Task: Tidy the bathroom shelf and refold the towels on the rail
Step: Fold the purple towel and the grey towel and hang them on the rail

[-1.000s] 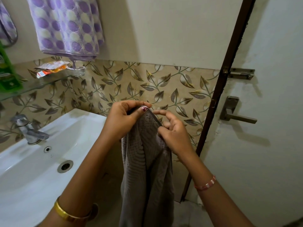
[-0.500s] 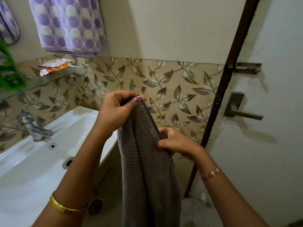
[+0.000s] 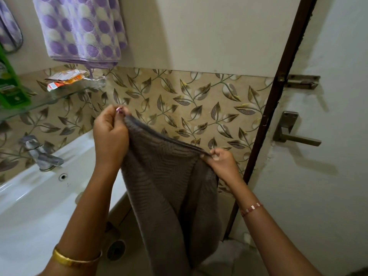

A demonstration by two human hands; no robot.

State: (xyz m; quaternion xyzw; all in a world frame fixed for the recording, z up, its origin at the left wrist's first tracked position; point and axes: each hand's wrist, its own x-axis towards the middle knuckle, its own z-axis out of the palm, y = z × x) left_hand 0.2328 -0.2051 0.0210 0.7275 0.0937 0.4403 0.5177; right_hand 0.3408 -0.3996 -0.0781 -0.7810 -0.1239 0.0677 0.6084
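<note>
A grey-brown textured towel [image 3: 169, 182] hangs between my hands in front of the leaf-patterned tiles. My left hand [image 3: 110, 134] pinches its upper left corner, held higher. Lower and to the right, my right hand [image 3: 221, 162] pinches the other end of the top edge, which runs stretched between them. The rest of the towel droops toward the floor. A purple and white dotted towel [image 3: 81, 28] hangs folded on the wall above the glass shelf [image 3: 39, 100].
On the shelf lie crumpled orange-white sachets [image 3: 65, 79] and a green bottle [image 3: 11, 84] at the left edge. A white sink [image 3: 29, 206] with a metal tap [image 3: 40, 153] fills the lower left. A door with a lever handle [image 3: 292, 134] stands at right.
My right hand slid along the towel's top edge down and to the right, spreading the bunched towel open. My left hand kept its pinch on the corner.
</note>
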